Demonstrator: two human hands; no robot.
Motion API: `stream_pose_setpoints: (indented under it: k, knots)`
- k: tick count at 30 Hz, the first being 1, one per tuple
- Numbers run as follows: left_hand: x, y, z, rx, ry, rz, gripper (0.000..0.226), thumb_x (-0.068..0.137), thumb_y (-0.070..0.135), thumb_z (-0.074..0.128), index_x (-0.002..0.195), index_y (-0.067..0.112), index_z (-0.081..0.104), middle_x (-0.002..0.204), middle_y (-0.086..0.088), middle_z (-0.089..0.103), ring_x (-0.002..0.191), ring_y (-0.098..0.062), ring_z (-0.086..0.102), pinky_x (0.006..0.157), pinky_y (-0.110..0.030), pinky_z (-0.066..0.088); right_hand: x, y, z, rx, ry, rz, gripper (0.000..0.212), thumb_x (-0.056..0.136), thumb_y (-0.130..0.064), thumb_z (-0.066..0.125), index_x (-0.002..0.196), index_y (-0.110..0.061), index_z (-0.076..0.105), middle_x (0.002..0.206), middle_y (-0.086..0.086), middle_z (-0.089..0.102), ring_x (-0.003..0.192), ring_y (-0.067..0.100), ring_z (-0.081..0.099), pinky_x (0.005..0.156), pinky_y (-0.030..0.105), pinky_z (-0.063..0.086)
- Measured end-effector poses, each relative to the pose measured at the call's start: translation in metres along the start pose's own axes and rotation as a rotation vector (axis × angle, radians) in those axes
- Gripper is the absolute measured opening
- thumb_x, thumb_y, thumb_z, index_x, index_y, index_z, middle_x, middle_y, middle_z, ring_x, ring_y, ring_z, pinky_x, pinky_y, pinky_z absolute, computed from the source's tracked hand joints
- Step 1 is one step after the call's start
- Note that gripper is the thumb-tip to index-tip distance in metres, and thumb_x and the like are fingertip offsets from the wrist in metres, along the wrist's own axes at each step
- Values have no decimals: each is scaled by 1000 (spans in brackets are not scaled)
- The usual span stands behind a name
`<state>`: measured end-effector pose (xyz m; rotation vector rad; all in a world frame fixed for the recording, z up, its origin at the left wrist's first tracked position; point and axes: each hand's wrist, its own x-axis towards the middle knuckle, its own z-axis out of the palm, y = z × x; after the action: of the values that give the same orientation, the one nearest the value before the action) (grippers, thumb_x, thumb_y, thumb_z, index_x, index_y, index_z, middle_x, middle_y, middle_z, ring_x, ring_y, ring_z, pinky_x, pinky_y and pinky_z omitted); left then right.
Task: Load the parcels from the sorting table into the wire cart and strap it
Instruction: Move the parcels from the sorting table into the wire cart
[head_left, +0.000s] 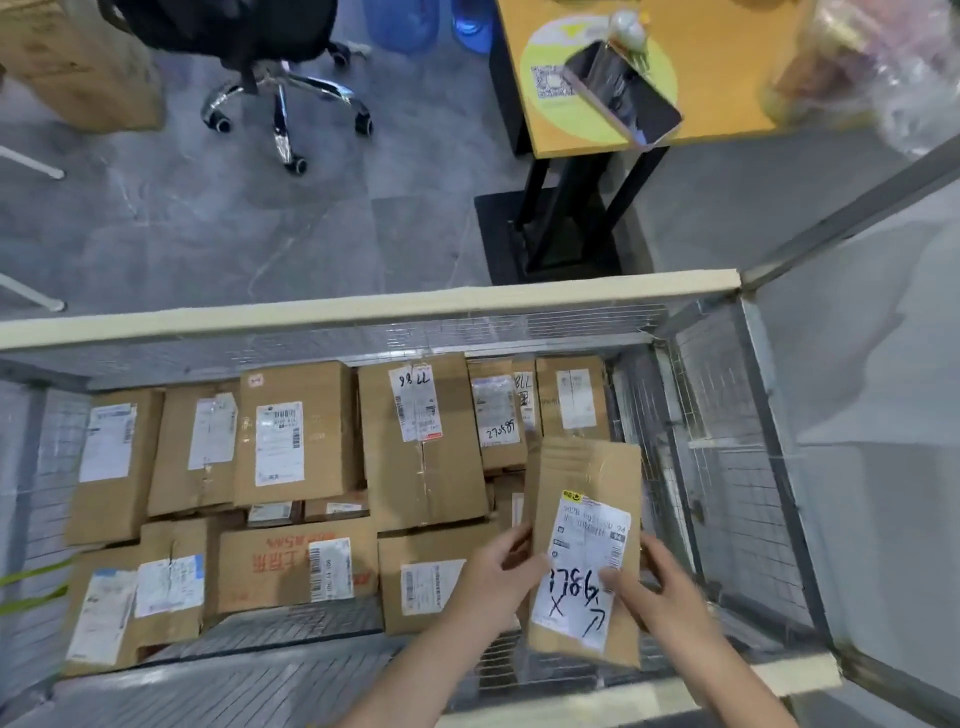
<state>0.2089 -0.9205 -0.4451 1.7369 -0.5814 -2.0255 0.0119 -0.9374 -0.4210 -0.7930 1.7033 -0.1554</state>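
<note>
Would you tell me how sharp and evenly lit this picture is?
Head view: the light is flat and even, with only faint shadows inside the wire cart; the wide lens slants the cart's rails outward; the plastic bag at upper right is smeared; the parcel held by the left hand and right hand shows readable marker strokes but soft fine print.
</note>
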Motion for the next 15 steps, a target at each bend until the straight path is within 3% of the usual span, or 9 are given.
stream_pose_setpoints:
  k: [3, 5, 8, 12, 15]
  knots:
    - [29, -21, 9, -7, 20, -81, 34, 95, 17, 62, 126, 31, 60, 104, 23, 69, 87, 15, 65, 66, -7, 49, 36, 16, -3, -99, -71, 27, 53, 89, -8, 69, 131, -30, 45, 101, -13, 68, 78, 4, 71, 59, 19, 56]
    - [47, -35, 17, 3, 55, -114, 34, 97, 21, 60, 129, 30, 61, 108, 18, 72, 93, 6, 68, 69, -12, 52, 61, 27, -2, -222, -127, -11, 52, 93, -10, 64, 135, -32, 42, 110, -16, 65, 87, -2, 66, 72, 18, 54]
    - [72, -54, 29, 35, 101, -144, 27, 100, 27, 54, 126, 34, 58, 107, 19, 70, 94, 6, 64, 60, -7, 48, 98, 41, -2, -481, -219, -68, 42, 97, -24, 59, 134, -34, 44, 125, -17, 57, 107, 2, 54, 90, 22, 44]
    - [106, -77, 38, 128, 144, -154, 26, 104, 31, 45, 128, 36, 54, 120, 12, 68, 91, 9, 59, 58, -3, 44, 143, 62, 1, -620, -322, -54, 45, 97, -31, 59, 139, -31, 42, 124, -13, 62, 105, 4, 59, 87, 23, 48]
    - [131, -91, 40, 180, 205, -142, 27, 106, 25, 43, 129, 31, 55, 119, 8, 68, 103, -5, 64, 57, 0, 43, 172, 74, 9, -620, -346, -94, 42, 97, -26, 60, 137, -26, 46, 130, -10, 62, 107, 5, 59, 80, 17, 47]
